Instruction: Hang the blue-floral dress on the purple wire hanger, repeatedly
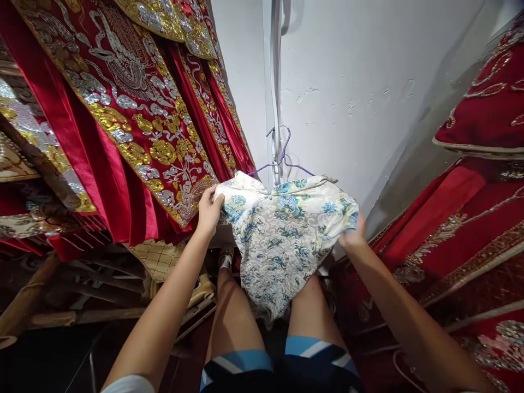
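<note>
A cream short-sleeved floral top (282, 240) with blue and green flowers hangs spread out in front of me, over my thighs. Its collar sits on a thin purple hanger (282, 159), whose hook points up by the wall. My left hand (210, 210) pinches the edge of the left sleeve, thumb in front. At the opposite sleeve, my right hand (354, 232) is closed on the cuff; it is blurred and its fingers are partly hidden by the cloth.
Red garments with gold and silver sequins (164, 142) hang close on the left. More red beaded garments (450, 218) line the right. Ahead is a white wall (347, 82) with a vertical cable (276, 76). Wooden poles (77, 316) stand low at the left.
</note>
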Action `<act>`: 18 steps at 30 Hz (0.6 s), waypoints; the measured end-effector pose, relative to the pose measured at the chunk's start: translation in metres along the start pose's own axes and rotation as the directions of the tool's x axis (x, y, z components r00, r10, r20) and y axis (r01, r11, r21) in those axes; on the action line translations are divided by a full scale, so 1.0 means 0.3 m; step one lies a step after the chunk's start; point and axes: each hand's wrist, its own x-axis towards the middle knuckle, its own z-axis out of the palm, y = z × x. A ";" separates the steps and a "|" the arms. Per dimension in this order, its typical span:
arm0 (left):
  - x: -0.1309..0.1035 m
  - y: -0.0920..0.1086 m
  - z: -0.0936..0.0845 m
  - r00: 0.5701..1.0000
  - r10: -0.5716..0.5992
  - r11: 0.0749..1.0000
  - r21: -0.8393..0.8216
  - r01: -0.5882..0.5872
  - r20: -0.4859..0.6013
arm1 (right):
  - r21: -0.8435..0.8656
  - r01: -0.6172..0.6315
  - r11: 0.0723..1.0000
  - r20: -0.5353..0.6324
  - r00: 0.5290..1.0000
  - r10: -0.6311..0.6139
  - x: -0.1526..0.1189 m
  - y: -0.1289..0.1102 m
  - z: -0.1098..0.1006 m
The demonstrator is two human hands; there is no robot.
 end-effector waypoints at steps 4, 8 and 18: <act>0.004 0.034 0.007 0.999 0.027 0.993 -0.116 -0.030 -0.024 | 0.140 -0.025 0.990 -0.157 0.987 0.047 0.025 -0.095 -0.014; 0.043 0.193 0.019 0.957 0.265 0.964 -0.048 -0.261 0.115 | 0.197 0.002 0.980 -0.250 0.967 0.048 0.069 -0.250 -0.033; -0.163 0.113 0.127 0.750 0.520 0.635 0.402 -0.659 0.409 | 0.189 -0.422 0.887 0.438 0.844 0.309 -0.336 -0.338 -0.126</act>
